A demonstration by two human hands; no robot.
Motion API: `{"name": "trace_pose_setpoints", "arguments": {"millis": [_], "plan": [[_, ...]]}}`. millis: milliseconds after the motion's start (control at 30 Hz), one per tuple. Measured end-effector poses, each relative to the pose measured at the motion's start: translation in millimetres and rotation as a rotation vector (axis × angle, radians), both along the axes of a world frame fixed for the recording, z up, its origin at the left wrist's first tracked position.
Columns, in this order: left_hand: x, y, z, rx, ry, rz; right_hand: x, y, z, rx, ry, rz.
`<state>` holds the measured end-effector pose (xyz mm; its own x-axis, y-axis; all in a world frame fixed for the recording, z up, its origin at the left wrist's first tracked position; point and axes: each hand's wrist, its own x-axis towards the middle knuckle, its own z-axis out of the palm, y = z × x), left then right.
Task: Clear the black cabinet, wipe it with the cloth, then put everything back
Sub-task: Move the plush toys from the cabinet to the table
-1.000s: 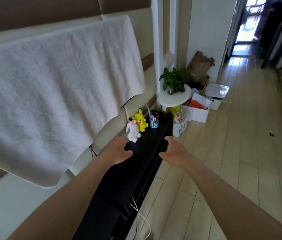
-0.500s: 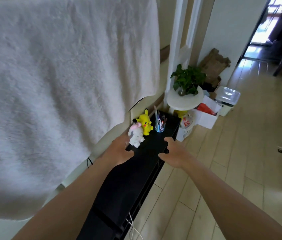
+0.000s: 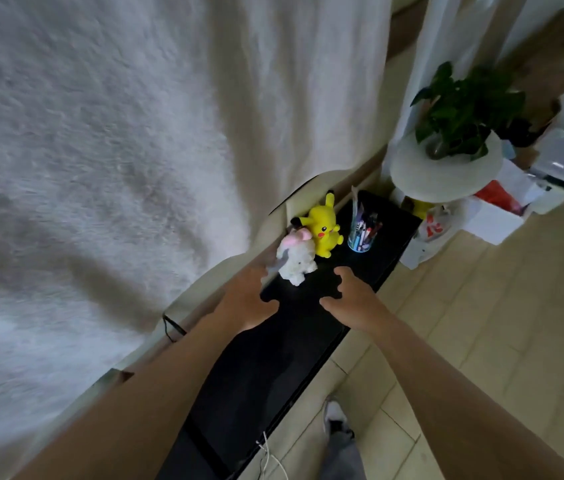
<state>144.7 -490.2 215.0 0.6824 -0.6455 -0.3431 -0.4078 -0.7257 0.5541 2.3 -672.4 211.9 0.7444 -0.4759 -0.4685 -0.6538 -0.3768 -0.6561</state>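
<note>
Blurring hides whether the left hand [image 3: 246, 303] touches the white plush [image 3: 296, 261].

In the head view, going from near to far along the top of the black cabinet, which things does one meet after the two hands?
White plush toy → yellow toy → cup of pens → then, beyond the far end of the cabinet, the potted plant on its round white stand.
</note>
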Motion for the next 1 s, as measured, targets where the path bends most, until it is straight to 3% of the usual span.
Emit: {"name": "trace_pose_setpoints", "arguments": {"millis": [233, 500, 700, 1000], "plan": [[67, -103, -124, 0.101, 0.065, 0.147, 74, -92, -143, 0.175, 0.07, -0.036], [119, -149, -271, 0.155, 0.048, 0.354, 138, -139, -273, 0.229, 0.067, -0.027], [145, -180, -318, 0.053, -0.023, 0.404, 144, -142, -320, 0.273, 0.031, -0.03], [162, -202, -338, -0.061, -0.005, 0.505, 138, -152, -346, 0.33, 0.002, -0.098]]}}
